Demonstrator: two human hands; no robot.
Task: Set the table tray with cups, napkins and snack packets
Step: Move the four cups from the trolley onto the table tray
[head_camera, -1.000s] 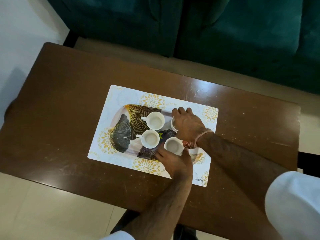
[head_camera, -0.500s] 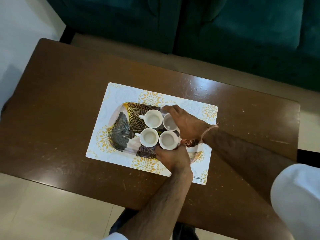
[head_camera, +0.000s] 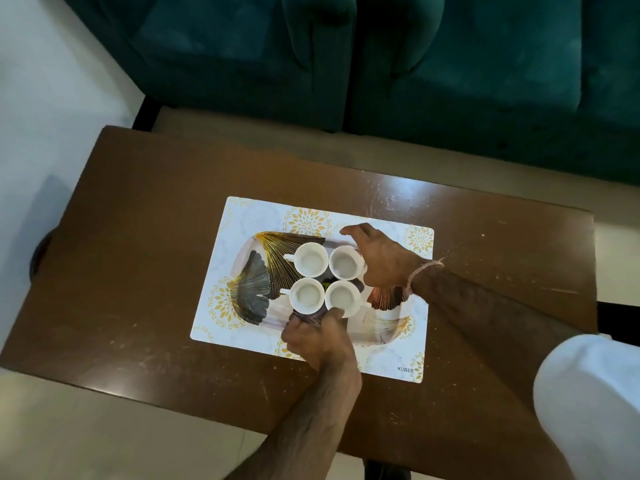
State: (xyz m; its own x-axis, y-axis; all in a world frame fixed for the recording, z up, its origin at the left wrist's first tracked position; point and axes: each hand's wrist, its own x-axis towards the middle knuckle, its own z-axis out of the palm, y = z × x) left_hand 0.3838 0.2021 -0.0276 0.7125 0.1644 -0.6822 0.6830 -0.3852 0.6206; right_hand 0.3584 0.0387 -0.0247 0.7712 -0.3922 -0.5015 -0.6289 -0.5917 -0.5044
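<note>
An oval tray (head_camera: 255, 283) with a gold and black leaf print lies on a white placemat (head_camera: 242, 216). Several white cups stand on it in a tight square: far-left cup (head_camera: 311, 259), far-right cup (head_camera: 344, 263), near-left cup (head_camera: 307, 295), near-right cup (head_camera: 342, 297). My left hand (head_camera: 320, 341) rests at the tray's near rim with curled fingers, its thumb touching the near-right cup. My right hand (head_camera: 381, 259) lies against the right side of the far-right cup, fingers spread. No napkins or snack packets are in view.
The placemat sits on a scuffed brown wooden table (head_camera: 138, 237). A dark green sofa (head_camera: 450, 64) runs along the table's far side. Pale floor tiles show to the left and near side.
Both hands have pushed the right-hand cups left against the other two. My right hand has since slid off the top of the far-right cup and opened beside it.
</note>
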